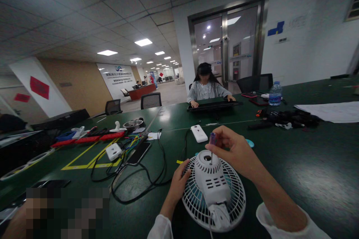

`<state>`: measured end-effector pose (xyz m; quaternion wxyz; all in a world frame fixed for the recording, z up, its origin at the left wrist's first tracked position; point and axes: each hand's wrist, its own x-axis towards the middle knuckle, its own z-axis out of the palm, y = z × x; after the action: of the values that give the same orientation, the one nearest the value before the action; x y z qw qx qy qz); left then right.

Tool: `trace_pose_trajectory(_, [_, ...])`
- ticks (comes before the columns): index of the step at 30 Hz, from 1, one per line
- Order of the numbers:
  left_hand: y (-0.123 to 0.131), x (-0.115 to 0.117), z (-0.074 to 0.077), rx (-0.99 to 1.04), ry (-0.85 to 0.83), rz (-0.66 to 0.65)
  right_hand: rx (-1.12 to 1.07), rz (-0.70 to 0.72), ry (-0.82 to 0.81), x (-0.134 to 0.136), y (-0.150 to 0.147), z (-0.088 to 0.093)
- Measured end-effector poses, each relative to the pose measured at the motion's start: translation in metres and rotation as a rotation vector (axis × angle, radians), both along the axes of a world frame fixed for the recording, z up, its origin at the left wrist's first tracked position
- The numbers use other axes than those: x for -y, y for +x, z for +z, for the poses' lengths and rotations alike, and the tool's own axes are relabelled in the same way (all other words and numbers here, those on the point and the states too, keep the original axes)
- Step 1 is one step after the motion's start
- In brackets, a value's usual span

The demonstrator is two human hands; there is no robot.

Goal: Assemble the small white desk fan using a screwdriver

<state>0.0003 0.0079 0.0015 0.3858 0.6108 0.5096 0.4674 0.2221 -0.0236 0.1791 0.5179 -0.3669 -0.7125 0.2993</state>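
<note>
A white electric fan (234,214) lies face down on the dark green table, its motor housing turned up. My left hand (178,183) grips the left rim of its round grille, thumb and fingers closed against the edge. In my right hand (237,149) is a small screwdriver (213,139) with a translucent purple handle, pinched between thumb and fingers. The screwdriver stands nearly upright, its thin shaft reaching down to the round opening at the top of the housing. I cannot make out what the tip touches.
White devices (199,133) and black cables (134,199) lie beyond and left of the fan. Further left are a phone (139,153) and red trays (88,139). A water bottle (275,94) stands back right. Opposite sits a person (206,89) with both hands at a dark panel (214,105).
</note>
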Motion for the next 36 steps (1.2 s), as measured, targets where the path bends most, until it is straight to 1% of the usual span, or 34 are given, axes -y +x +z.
trace_pose_trajectory(2, [-0.0002,-0.0003,-0.0009,0.001,0.0,0.002,0.006,-0.012,-0.001,0.0001,-0.0006,0.0008])
trace_pose_trajectory(7, [-0.0007,-0.0006,-0.0011,0.004,0.004,0.001,-0.025,0.039,-0.089,0.0003,-0.0011,0.0005])
trace_pose_trajectory(10, [-0.0006,-0.0004,-0.0004,0.003,0.006,-0.004,-0.014,0.056,-0.066,-0.0001,0.001,-0.0012])
trace_pose_trajectory(12, [-0.0003,-0.0003,-0.0001,0.001,0.008,-0.01,-0.005,0.09,-0.037,-0.0003,0.0026,-0.0023])
trace_pose_trajectory(15, [0.0004,-0.0005,0.0004,-0.008,0.01,-0.011,-0.006,0.119,-0.041,-0.0006,0.0035,-0.0036])
trace_pose_trajectory(19, [0.0009,0.0,0.0014,-0.023,0.021,-0.008,-0.022,0.093,-0.054,-0.0013,0.0026,-0.0043])
trace_pose_trajectory(25, [0.0011,0.0007,0.003,-0.027,0.017,-0.006,0.024,0.01,0.07,-0.003,0.0046,-0.0036])
trace_pose_trajectory(29, [0.0012,0.0,0.0024,-0.029,0.025,-0.015,0.028,-0.019,0.064,-0.0038,0.0053,-0.003])
trace_pose_trajectory(36, [0.0009,0.0004,0.0024,-0.024,0.03,-0.022,-0.028,0.04,0.018,-0.0012,0.0038,-0.0003])
